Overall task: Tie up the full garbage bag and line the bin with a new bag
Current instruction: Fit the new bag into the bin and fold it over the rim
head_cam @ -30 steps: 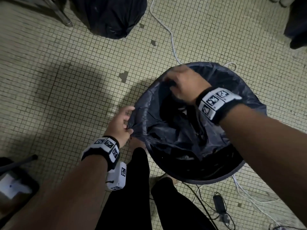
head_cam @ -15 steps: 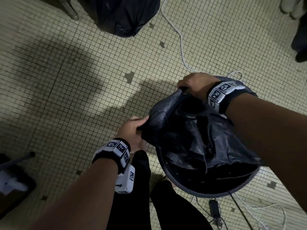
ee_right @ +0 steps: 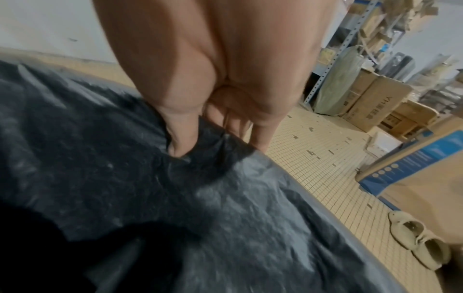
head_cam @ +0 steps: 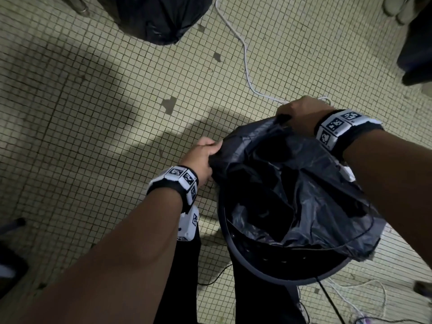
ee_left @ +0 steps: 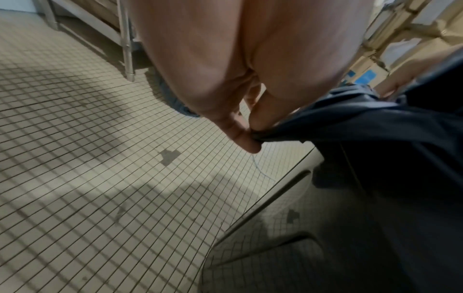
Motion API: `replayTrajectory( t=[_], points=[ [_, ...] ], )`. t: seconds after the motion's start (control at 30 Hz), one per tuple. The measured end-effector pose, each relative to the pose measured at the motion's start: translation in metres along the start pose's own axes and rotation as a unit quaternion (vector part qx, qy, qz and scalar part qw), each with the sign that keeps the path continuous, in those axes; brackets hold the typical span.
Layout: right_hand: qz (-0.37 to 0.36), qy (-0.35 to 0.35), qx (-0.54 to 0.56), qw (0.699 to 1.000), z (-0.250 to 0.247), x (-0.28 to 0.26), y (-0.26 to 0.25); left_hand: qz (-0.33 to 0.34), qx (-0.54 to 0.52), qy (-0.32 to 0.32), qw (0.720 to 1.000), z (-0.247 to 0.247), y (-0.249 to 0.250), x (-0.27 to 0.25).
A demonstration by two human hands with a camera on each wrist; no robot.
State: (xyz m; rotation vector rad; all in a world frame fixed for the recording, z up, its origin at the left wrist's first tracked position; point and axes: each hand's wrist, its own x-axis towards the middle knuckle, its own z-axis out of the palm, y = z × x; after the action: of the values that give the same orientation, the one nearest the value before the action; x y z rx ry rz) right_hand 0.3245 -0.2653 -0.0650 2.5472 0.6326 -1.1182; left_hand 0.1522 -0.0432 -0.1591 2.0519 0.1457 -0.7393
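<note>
A new black bag (head_cam: 299, 183) hangs open over the round grey bin (head_cam: 245, 260). My left hand (head_cam: 201, 157) pinches the bag's left edge between thumb and fingers (ee_left: 250, 138), left of the bin's rim. My right hand (head_cam: 297, 113) grips the bag's far edge (ee_right: 213, 150) above the bin's far side, thumb pressed into the plastic. The bag's mouth (ee_left: 350, 123) is stretched between the two hands. Its right side drapes over the bin's right rim. The full black garbage bag (head_cam: 159, 17) sits on the floor at the top.
Tiled floor (head_cam: 93, 113) all round. A white cable (head_cam: 245, 54) runs past the bin's far side; more cables (head_cam: 339, 300) lie near my legs. Metal rack leg (ee_left: 127, 49), cardboard boxes (ee_right: 375, 99) and slippers (ee_right: 421, 243) stand further off.
Both hands have lifted the bag's edges off the bin's rim and pulled them up and apart; the right hand moved from inside the bin to the far edge.
</note>
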Motion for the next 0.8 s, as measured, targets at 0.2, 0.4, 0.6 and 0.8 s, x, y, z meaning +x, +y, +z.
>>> replayTrajectory(
  t=[0.2,0.4,0.6,0.8],
  points=[
    [-0.058,-0.073,0.294,0.951,-0.01,-0.004,-0.007,0.018,0.053,-0.012,0.998,0.0,0.013,0.024],
    [-0.14,0.012,0.193,0.971,-0.009,0.009,-0.032,0.007,0.049,-0.004,0.999,0.005,0.013,0.023],
    [-0.093,0.068,0.14,0.983,-0.011,0.023,-0.039,-0.011,0.037,0.002,0.999,0.003,0.016,0.023],
    [0.024,0.033,0.148,0.988,-0.018,0.037,-0.046,-0.068,-0.064,0.045,0.995,-0.003,0.02,0.016]
  ],
)
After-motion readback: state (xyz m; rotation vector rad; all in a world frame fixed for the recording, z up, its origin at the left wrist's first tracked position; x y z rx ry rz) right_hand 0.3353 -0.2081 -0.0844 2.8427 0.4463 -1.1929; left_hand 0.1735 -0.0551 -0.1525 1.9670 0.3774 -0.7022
